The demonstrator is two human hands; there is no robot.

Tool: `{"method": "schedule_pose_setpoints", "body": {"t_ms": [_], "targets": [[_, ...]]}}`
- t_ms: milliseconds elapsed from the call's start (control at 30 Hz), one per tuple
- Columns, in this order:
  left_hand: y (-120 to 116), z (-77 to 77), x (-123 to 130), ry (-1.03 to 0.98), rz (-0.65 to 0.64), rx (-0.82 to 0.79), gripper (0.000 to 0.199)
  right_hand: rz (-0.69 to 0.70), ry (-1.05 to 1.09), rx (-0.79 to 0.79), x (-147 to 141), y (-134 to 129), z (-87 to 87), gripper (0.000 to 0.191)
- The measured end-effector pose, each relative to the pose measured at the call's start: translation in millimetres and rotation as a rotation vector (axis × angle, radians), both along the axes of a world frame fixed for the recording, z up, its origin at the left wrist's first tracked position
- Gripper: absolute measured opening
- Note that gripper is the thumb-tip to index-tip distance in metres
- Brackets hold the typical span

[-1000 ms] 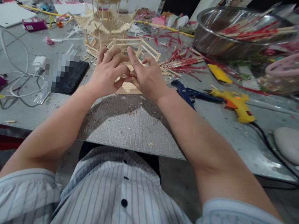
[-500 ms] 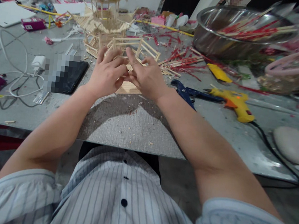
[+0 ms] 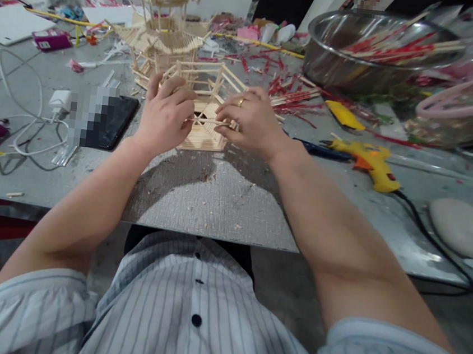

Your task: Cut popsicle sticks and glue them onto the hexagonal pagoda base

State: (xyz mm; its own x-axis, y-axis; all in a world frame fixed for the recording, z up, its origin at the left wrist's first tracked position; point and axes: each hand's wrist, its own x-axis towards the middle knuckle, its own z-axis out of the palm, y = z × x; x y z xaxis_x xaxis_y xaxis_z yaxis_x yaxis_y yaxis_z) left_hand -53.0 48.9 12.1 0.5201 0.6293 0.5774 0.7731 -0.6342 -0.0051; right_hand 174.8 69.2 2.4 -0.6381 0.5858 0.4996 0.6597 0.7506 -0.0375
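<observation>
Between my two hands runs a thin wooden stick (image 3: pixel 208 121), held level above the near side of a small wooden-stick frame. My left hand (image 3: pixel 167 114) pinches its left end and my right hand (image 3: pixel 249 119), with a ring on one finger, pinches the other end. Beneath them lies the many-sided stick base (image 3: pixel 202 141), with upright posts and a railing (image 3: pixel 203 66) at its back. Parts of the frame are hidden behind my fingers. Just behind it stands a tiered stick pagoda (image 3: pixel 160 39).
A yellow glue gun (image 3: pixel 373 163) and blue-handled pliers (image 3: pixel 321 150) lie to the right. Farther back are a steel basin (image 3: pixel 316 58) with sticks and loose red-wrapped sticks (image 3: pixel 298 97). A phone (image 3: pixel 117 122) and white charger (image 3: pixel 61 100) lie left.
My hands have moved apart, the right one going right, so the stick between them now shows. More of the base and railing is uncovered; the pliers are more hidden.
</observation>
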Motion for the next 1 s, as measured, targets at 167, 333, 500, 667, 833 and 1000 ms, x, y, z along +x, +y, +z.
{"method": "schedule_pose_setpoints", "body": {"t_ms": [167, 333, 500, 667, 833, 1000], "targets": [[3.5, -2.6, -4.2, -0.001, -0.025, 0.022, 0.009, 0.012, 0.039, -0.031, 0.5, 3.4, -3.5, 0.038], [1.3, 1.1, -4.9, -0.014, -0.031, -0.023, 0.009, -0.008, 0.042, -0.071, -4.3, -0.6, -0.8, 0.043], [-0.6, 4.8, -5.1, 0.070, -0.015, 0.004, 0.008, -0.006, 0.036, -0.063, -6.0, -2.9, -2.1, 0.041], [1.9, 2.4, -8.4, 0.006, -0.081, 0.011, 0.008, -0.010, 0.038, -0.039, -5.6, -3.0, -3.8, 0.042], [1.8, 3.2, -8.6, -0.018, -0.093, -0.047, 0.007, -0.017, 0.024, -0.041, -5.3, -2.4, -4.0, 0.044], [2.2, 4.5, -9.5, -0.010, -0.102, -0.044, 0.006, -0.019, 0.028, -0.029, -6.2, -3.0, -3.7, 0.043]]}}
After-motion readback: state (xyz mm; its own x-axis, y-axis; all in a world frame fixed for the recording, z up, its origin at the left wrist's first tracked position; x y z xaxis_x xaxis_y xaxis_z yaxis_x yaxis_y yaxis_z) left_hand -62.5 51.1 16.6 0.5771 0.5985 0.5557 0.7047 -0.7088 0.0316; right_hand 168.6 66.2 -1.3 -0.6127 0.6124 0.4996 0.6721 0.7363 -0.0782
